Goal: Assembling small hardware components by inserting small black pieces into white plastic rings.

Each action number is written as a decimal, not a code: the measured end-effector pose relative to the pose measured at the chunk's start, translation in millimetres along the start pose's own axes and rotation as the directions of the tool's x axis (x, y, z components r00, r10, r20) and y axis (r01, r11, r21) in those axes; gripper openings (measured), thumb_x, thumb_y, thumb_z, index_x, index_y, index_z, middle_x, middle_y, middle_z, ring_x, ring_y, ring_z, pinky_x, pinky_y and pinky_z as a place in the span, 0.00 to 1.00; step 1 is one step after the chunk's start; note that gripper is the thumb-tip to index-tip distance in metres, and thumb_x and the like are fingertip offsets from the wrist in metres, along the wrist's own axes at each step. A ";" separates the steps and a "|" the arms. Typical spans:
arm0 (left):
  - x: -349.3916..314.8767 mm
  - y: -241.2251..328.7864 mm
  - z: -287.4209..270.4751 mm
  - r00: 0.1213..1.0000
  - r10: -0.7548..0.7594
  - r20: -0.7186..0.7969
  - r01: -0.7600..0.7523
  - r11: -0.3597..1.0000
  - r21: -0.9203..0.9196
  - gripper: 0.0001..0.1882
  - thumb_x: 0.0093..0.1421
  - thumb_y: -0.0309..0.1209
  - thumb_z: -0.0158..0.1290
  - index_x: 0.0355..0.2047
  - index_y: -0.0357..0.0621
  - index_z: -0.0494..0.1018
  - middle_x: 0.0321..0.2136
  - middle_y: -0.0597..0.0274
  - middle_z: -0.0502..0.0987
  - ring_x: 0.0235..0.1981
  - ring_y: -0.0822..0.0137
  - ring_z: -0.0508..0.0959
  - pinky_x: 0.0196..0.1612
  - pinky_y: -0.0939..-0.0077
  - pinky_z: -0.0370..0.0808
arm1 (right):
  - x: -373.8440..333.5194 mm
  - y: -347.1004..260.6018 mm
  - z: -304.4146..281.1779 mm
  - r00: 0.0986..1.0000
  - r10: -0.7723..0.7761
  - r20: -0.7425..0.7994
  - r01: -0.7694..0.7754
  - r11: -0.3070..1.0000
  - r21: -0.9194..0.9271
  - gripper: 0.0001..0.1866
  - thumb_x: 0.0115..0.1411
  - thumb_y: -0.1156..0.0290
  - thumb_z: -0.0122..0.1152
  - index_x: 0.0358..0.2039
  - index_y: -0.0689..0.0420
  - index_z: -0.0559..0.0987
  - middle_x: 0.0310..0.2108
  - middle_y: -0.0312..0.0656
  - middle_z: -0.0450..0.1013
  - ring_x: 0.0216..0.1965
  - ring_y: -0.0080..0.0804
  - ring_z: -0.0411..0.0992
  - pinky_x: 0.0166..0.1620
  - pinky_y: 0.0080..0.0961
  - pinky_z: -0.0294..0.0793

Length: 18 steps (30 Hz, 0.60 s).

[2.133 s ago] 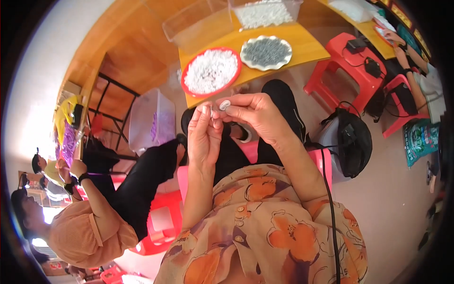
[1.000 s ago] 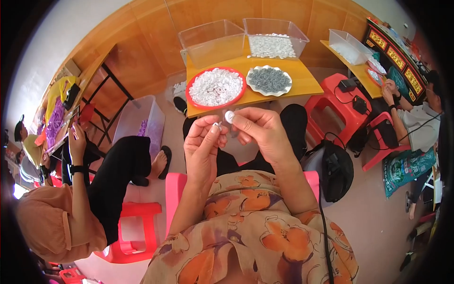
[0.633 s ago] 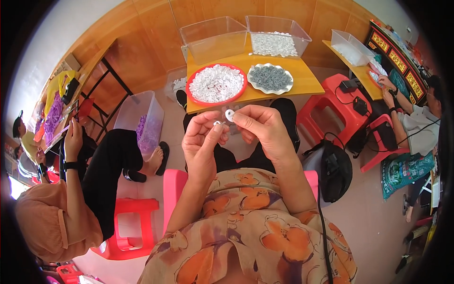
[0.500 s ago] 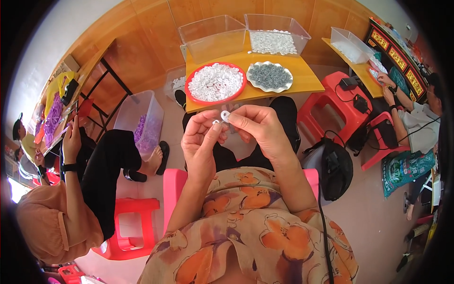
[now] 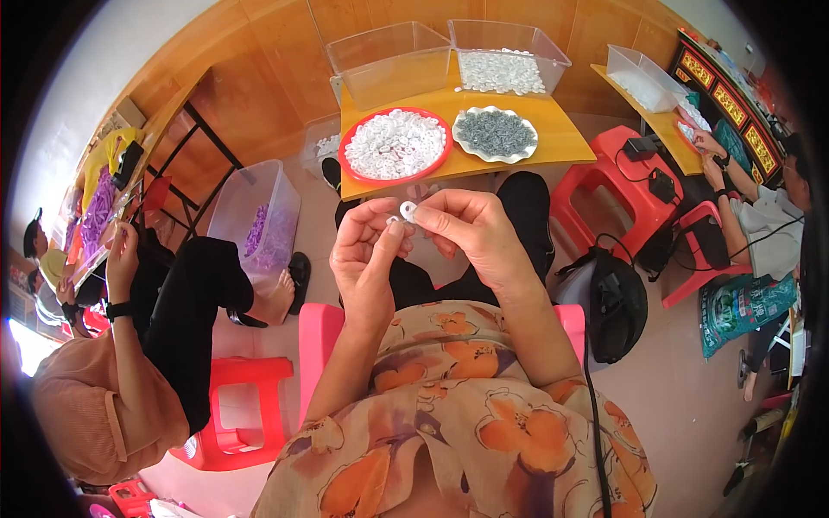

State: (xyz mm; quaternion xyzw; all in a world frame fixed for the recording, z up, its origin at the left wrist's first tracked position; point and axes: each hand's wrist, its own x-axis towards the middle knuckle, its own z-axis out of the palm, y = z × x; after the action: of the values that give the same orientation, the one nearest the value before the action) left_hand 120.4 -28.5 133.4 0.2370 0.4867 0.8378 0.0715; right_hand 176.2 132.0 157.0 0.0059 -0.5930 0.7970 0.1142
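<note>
Both my hands are raised close together in front of the table. Between the thumb and fingers of my right hand [image 5: 471, 226] is a small white plastic ring piece [image 5: 408, 210] with a hole in it. My left hand [image 5: 370, 250] is pinched too, with a bit of something small and white at its thumb tip, too small to name. Just beyond my hands, a red-rimmed round tray [image 5: 347, 166] holds a heap of similar white pieces [image 5: 395, 143]. To its right, a scalloped white plate [image 5: 460, 149] carries small grey pieces [image 5: 496, 133].
Two clear plastic bins [image 5: 389, 69] stand at the table's [image 5: 557, 142] back; the right one holds white pieces. A red stool [image 5: 596, 186] and black backpack [image 5: 609, 302] are at right. To the left sit a co-worker in an orange-brown top [image 5: 95, 406] and a bin of purple pieces [image 5: 281, 207].
My hands stay together in nearly the same pose, and the white ring piece has shifted very slightly. The co-worker's raised hand at left has come down a little.
</note>
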 end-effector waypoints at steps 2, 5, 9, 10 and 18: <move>0.4 0.4 0.9 1.000 0.003 -0.012 -0.003 1.000 0.008 0.14 0.70 0.22 0.58 0.55 0.36 0.75 0.36 0.65 0.81 0.34 0.79 0.78 0.40 0.84 0.76 | 0.1 0.1 0.0 1.000 0.005 0.010 -0.005 1.000 0.003 0.10 0.68 0.68 0.69 0.38 0.62 0.86 0.25 0.29 0.75 0.23 0.13 0.65 0.27 0.14 0.60; 2.2 -0.7 0.0 0.999 0.034 -0.015 -0.033 0.998 0.058 0.14 0.70 0.21 0.58 0.55 0.36 0.76 0.36 0.66 0.81 0.34 0.80 0.77 0.40 0.85 0.76 | 0.1 -1.0 0.7 1.000 -0.007 0.002 0.007 1.000 -0.028 0.09 0.68 0.68 0.69 0.38 0.62 0.86 0.25 0.28 0.75 0.23 0.12 0.65 0.27 0.14 0.60; 0.5 1.1 -0.1 0.995 0.100 -0.025 -0.094 0.980 0.174 0.14 0.69 0.21 0.58 0.54 0.36 0.76 0.36 0.67 0.80 0.34 0.81 0.77 0.39 0.86 0.75 | -0.9 2.0 4.8 0.997 -0.072 -0.034 0.069 0.994 -0.081 0.09 0.68 0.69 0.70 0.39 0.63 0.86 0.25 0.26 0.73 0.24 0.10 0.64 0.27 0.13 0.59; -0.2 1.0 -0.7 0.995 0.099 -0.025 -0.093 0.980 0.174 0.14 0.69 0.21 0.58 0.54 0.36 0.76 0.36 0.67 0.80 0.34 0.81 0.77 0.39 0.86 0.75 | -1.5 2.9 5.1 0.996 -0.086 -0.037 0.082 0.992 -0.095 0.09 0.68 0.69 0.70 0.39 0.63 0.86 0.25 0.26 0.73 0.25 0.09 0.63 0.28 0.12 0.59; -1.4 -0.4 -5.0 0.992 0.117 -0.050 -0.105 0.977 0.185 0.14 0.69 0.21 0.59 0.55 0.36 0.76 0.35 0.67 0.80 0.34 0.81 0.77 0.39 0.86 0.76 | -0.6 0.6 5.7 0.999 -0.033 -0.020 0.030 0.992 -0.123 0.08 0.68 0.71 0.70 0.39 0.65 0.86 0.28 0.27 0.75 0.28 0.09 0.66 0.31 0.11 0.63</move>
State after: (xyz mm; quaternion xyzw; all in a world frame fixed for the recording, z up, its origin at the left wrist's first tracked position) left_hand 119.2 -32.6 130.6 0.2437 0.5493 0.7992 -0.0122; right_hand 176.0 126.4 158.0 -0.0007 -0.6394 0.7571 0.1337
